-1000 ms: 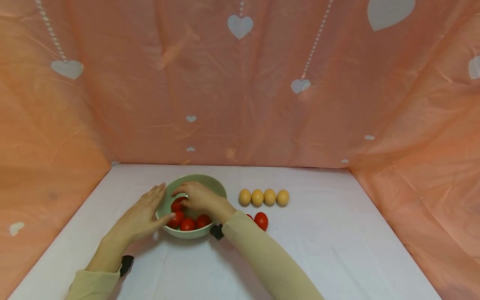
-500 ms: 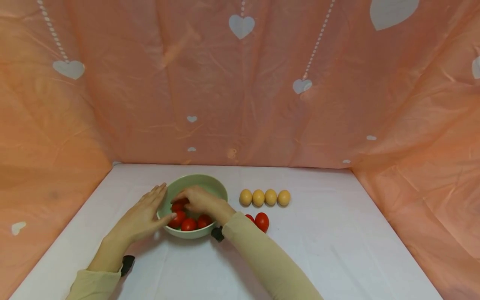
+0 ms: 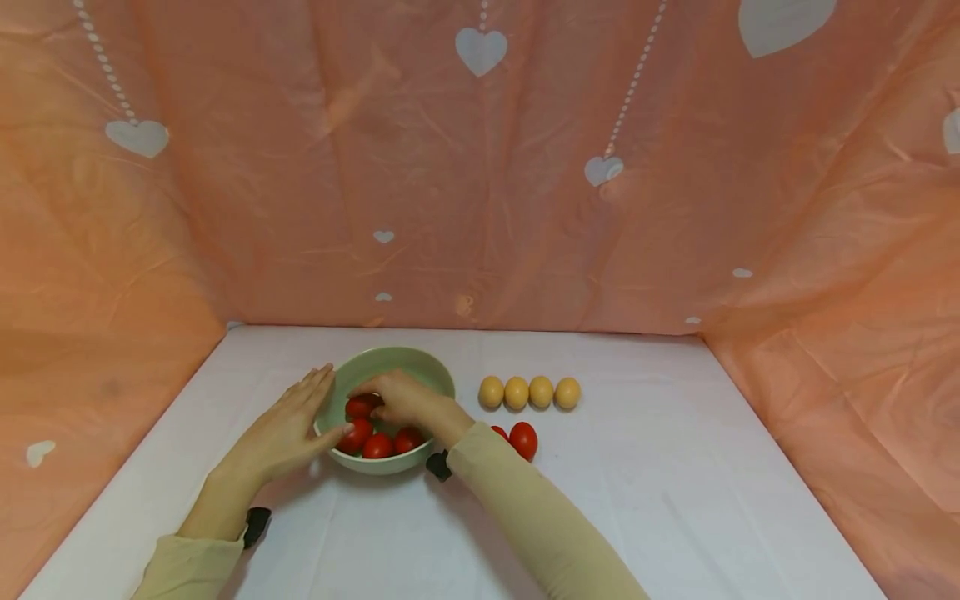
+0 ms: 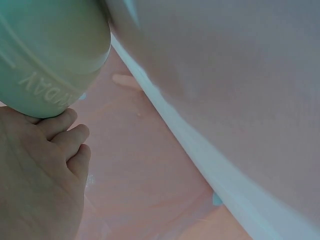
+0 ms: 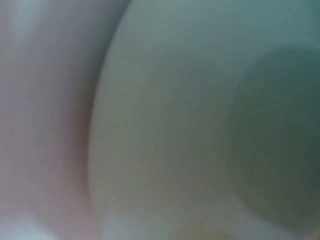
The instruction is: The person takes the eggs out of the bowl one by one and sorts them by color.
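A pale green bowl point(image 3: 405, 360) stands on the left part of the table with several red tomatoes point(image 3: 378, 446) inside. My left hand point(image 3: 273, 442) rests against the bowl's left side, fingers straight along the outside and thumb over the rim. In the left wrist view, the fingertips point(image 4: 67, 117) touch the bowl's outer wall point(image 4: 55, 65), which bears raised lettering. My right hand point(image 3: 405, 400) reaches into the bowl, fingers and thumb bent round a tomato point(image 3: 362, 406) at its left side. The right wrist view is blurred and shows mostly the bowl's wall point(image 5: 155, 135).
A row of several brown eggs point(image 3: 517, 392) lies right of the bowl. Nearer to me is a loose tomato point(image 3: 523, 441), with another point(image 3: 500, 432) partly hidden by my right sleeve. Peach cloth with white hearts point(image 3: 482, 52) hangs round the white table point(image 3: 675, 500).
My right hand has lowered inside the bowl, its fingers closing round the left tomato, then shifted slightly right. My left hand stays against the bowl. The eggs have not moved.
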The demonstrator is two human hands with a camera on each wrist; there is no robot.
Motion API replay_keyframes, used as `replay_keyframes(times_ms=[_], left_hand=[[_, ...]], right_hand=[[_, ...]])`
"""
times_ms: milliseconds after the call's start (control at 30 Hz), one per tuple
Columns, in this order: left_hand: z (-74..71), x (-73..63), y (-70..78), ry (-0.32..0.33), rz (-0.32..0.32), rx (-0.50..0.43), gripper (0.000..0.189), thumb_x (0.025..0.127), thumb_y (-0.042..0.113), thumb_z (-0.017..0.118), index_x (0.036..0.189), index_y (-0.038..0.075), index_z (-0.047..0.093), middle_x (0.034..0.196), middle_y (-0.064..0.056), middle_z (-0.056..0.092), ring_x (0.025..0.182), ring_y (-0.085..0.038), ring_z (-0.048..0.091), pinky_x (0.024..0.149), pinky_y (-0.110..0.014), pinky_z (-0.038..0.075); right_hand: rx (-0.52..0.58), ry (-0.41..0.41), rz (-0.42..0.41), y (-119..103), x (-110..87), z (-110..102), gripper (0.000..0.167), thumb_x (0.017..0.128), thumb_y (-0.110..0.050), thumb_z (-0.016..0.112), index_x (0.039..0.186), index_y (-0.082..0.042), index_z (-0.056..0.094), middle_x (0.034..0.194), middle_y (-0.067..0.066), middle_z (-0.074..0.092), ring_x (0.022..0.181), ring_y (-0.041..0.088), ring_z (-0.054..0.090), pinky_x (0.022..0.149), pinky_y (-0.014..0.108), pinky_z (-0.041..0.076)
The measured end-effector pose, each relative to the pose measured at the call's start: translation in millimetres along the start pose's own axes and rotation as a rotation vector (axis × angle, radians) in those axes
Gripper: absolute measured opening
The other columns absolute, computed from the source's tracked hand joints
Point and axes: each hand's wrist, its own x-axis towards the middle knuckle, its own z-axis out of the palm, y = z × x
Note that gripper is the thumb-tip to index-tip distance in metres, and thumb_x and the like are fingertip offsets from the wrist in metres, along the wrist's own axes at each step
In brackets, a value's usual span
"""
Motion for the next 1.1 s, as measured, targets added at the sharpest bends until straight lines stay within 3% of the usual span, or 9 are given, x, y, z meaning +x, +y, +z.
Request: replay_keyframes(times_ms=[400, 833, 1100], left_hand=[[0.8, 2.1, 0.3, 0.002, 0.013, -0.002, 0.093, 0.098, 0.052, 0.066, 0.156, -0.013, 0.033, 0.166, -0.028, 0.029, 0.152, -0.05, 0.027, 0.122, -0.063, 0.027], [-0.9, 2.0, -1.1, -0.006, 0.016, 0.001, 0.095, 0.098, 0.053, 0.066, 0.157, -0.012, 0.031, 0.165, -0.03, 0.029, 0.15, -0.052, 0.028, 0.121, -0.063, 0.028], [0.7, 4.1, -1.5, -0.012, 0.013, 0.002, 0.095, 0.097, 0.054, 0.066, 0.157, -0.012, 0.031, 0.165, -0.03, 0.029, 0.15, -0.052, 0.028, 0.122, -0.063, 0.027]], right_hand=[[0.04, 0.036, 0.05, -3.3, -12.7, -11.6, 0.045, 0.102, -0.012, 0.068, 0.146, -0.01, 0.06, 0.145, 0.008, 0.061, 0.132, 0.019, 0.058, 0.112, 0.023, 0.043], [0.05, 0.176, 0.045, -1.9, -42.7, -31.1, 0.047, 0.102, -0.018, 0.069, 0.147, -0.013, 0.059, 0.14, 0.014, 0.058, 0.126, 0.023, 0.059, 0.109, 0.027, 0.047], [0.214, 0.301, 0.069, 1.3, -68.6, -41.4, 0.047, 0.1, -0.014, 0.071, 0.145, -0.009, 0.059, 0.141, 0.014, 0.055, 0.118, 0.023, 0.063, 0.096, 0.02, 0.054]])
